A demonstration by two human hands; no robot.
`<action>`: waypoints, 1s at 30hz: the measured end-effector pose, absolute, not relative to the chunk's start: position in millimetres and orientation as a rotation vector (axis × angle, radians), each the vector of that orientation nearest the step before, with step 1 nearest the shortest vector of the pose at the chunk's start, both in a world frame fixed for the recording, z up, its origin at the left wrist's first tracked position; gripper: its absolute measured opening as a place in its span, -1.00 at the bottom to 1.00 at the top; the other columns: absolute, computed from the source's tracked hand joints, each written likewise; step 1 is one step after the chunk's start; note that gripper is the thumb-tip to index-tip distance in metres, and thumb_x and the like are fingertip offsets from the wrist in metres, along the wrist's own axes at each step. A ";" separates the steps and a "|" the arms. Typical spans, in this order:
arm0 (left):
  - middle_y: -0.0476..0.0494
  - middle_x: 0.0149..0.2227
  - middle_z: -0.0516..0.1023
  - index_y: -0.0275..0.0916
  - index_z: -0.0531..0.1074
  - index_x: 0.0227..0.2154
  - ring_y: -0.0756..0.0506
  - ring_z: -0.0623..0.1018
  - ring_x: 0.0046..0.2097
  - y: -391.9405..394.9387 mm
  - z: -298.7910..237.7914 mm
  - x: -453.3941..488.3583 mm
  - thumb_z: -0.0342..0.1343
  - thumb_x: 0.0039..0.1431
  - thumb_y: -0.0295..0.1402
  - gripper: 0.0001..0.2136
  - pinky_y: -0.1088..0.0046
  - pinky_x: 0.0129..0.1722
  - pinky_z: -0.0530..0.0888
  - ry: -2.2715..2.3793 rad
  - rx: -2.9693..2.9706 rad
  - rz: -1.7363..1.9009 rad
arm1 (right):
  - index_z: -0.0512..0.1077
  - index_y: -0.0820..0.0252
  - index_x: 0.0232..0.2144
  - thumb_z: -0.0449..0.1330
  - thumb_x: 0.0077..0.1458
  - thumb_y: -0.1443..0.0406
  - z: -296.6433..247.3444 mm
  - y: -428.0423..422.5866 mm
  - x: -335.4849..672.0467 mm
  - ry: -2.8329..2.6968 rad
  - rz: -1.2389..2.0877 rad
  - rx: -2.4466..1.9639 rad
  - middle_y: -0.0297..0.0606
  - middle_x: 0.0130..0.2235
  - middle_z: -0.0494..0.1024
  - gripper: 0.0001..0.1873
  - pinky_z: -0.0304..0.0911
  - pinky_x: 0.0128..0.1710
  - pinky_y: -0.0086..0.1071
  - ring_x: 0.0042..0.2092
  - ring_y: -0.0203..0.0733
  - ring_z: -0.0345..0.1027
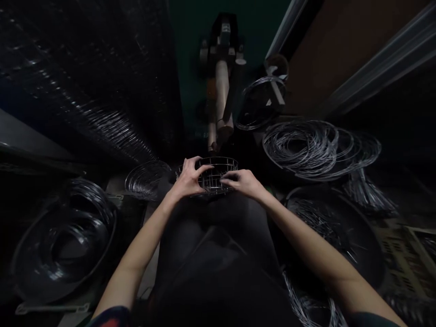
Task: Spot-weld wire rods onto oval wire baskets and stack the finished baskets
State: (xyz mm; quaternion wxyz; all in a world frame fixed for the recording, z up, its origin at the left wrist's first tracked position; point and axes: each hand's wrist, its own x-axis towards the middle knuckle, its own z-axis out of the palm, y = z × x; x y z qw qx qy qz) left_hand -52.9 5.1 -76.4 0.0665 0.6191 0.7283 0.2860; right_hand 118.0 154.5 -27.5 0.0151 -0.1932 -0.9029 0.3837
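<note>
From my remote seat I look down through the head camera at a round wire basket (213, 181), placed at the far edge of the dark-clad lap (218, 259), between the two hands. The left hand (188, 179) has the basket's left side in its grasp: the fingers curve over the far part of that side, the index finger reaches inward, and the thumb sits lower, by the near edge. I see the middle of the lattice in the gap between that index finger and thumb.

The right hand (243, 182) comes in from the opposite side, thumb and index drawn close together at the basket's right portion, their tips pointing inward over the wires (the light is poor here, so I cannot tell whether they pinch a wire or merely rest against one). The back rim arcs beyond both hands.

Past the basket I make out a pale metal shaft (223, 88). To the right I have a heap of coiled wire (303, 150) and, nearer, a dark tub (368, 240) of loose wire pieces; to the left, a round basin (29, 259) holds shiny coils (90, 200).
</note>
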 end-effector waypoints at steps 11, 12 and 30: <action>-0.29 0.14 0.09 -0.08 0.30 0.11 -0.38 0.17 0.17 16.3 -73.8 -54.3 0.41 -0.24 -0.19 -0.24 -0.08 0.17 0.18 2.199 1.799 0.906 | 0.48 -0.03 -0.02 0.07 0.21 0.21 -49.7 146.9 126.7 -2.989 0.297 -0.274 -0.31 -0.12 0.61 -0.67 0.21 -0.44 -0.47 -0.28 -0.23 0.52; -0.28 0.14 0.09 -0.08 0.30 0.11 -0.37 0.18 0.17 16.8 -73.7 -54.5 0.41 -0.25 -0.20 -0.24 -0.08 0.17 0.19 2.206 1.790 0.917 | 0.48 -0.03 -0.02 0.06 0.21 0.21 -50.5 147.7 126.1 -2.978 0.283 -0.277 -0.31 -0.12 0.61 -0.67 0.21 -0.43 -0.47 -0.28 -0.24 0.51; -0.28 0.13 0.04 -0.10 0.28 0.13 -0.39 0.15 0.17 27.4 -73.0 -68.9 0.46 -0.32 -0.25 -0.16 -0.03 0.16 0.26 2.219 1.755 0.933 | 0.49 -0.07 -0.05 0.04 0.24 0.20 -49.0 161.3 109.5 -2.976 0.085 -0.277 -0.37 -0.16 0.63 -0.69 0.14 -0.41 -0.42 -0.34 -0.26 0.49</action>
